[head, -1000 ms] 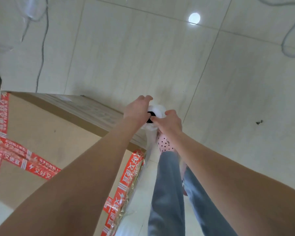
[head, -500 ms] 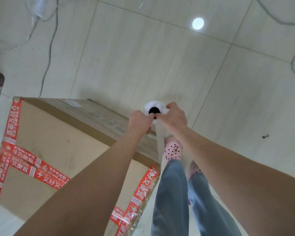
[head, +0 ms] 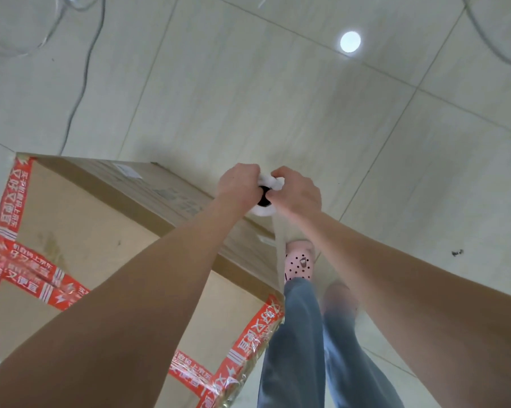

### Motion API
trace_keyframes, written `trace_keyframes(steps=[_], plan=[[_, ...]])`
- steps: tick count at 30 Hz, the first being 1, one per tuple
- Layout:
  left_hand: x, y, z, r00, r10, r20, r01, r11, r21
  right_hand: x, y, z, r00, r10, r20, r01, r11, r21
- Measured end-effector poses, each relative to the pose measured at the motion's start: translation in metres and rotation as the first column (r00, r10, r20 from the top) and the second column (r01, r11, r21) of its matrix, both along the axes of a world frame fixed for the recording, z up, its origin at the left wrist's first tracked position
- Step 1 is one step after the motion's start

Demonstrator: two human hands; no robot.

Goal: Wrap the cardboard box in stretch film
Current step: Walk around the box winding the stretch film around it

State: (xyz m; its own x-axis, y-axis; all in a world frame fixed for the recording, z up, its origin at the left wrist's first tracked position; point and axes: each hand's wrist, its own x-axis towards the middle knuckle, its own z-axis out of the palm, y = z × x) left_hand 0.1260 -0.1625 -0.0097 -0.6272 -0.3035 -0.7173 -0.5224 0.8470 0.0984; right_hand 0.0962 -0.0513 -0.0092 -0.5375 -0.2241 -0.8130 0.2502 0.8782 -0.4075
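two bare forearms reach forward from the bottom edge. between them are legs in blue jeans (head: pixel 301 334) and a pink shoe (head: pixel 299 260) with dark holes, on the tiled floor (head: pixel 248 98) just beside the cardboard box (head: pixel 95 231). the box fills the lower left, crossed with red printed tape (head: pixel 42 278), with shiny film over its near right corner. above its far right corner both hands grasp the top end of an upright roll of stretch film (head: pixel 263 212): the left hand (head: pixel 238 184) curled round its left side, the right hand (head: pixel 299 192) pinching its right. a sheet of film (head: pixel 279 245) hangs from the roll past the box's side, partly veiling the shoe. farther off, grey cables (head: pixel 82 89) lie on the floor, and a round light spot (head: pixel 350 42) shines.
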Motion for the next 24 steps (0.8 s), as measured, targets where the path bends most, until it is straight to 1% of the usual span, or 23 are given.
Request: trace_keyframes(steps=[3,7,10,12,13,14,17,19,22,24], plan=[[0.007,-0.023,-0.002,0.969,0.241,-0.054,-0.239,0.970,0.037,-0.003,-0.014,0.001,0.996,-0.067,0.052,0.070,0.996,-0.057],[0.014,-0.049,-0.003,0.909,0.414,-0.052,-0.411,0.910,0.057,0.007,-0.033,0.004,0.991,-0.058,0.122,0.069,0.994,-0.086],[0.024,-0.060,-0.004,0.821,0.571,0.000,-0.569,0.818,0.079,0.011,-0.054,0.000,0.994,-0.045,0.096,0.053,0.995,-0.089],[0.028,-0.067,-0.005,0.787,0.614,0.054,-0.617,0.782,0.093,0.011,-0.066,0.000,0.997,-0.021,0.077,0.026,0.997,-0.068],[0.030,-0.070,-0.005,0.793,0.607,0.062,-0.610,0.787,0.098,0.010,-0.071,0.000,0.997,-0.015,0.074,0.020,0.998,-0.064],[0.030,-0.072,-0.004,0.819,0.571,0.054,-0.574,0.814,0.092,0.009,-0.076,0.000,0.997,-0.016,0.074,0.021,0.998,-0.066],[0.025,-0.076,-0.004,0.920,0.391,-0.012,-0.390,0.918,0.069,0.005,-0.087,-0.001,0.997,-0.001,0.076,0.005,0.999,-0.054],[0.020,-0.078,-0.005,0.952,0.306,-0.027,-0.305,0.952,0.034,0.001,-0.091,-0.001,0.997,0.038,0.062,-0.035,0.999,-0.042],[0.016,-0.083,-0.006,0.958,0.287,-0.020,-0.288,0.958,-0.015,-0.003,-0.094,-0.001,0.993,0.108,0.037,-0.107,0.994,-0.023],[0.013,-0.085,-0.005,0.945,0.328,-0.017,-0.328,0.945,-0.011,-0.007,-0.098,-0.001,0.984,0.179,0.007,-0.179,0.984,-0.004]])
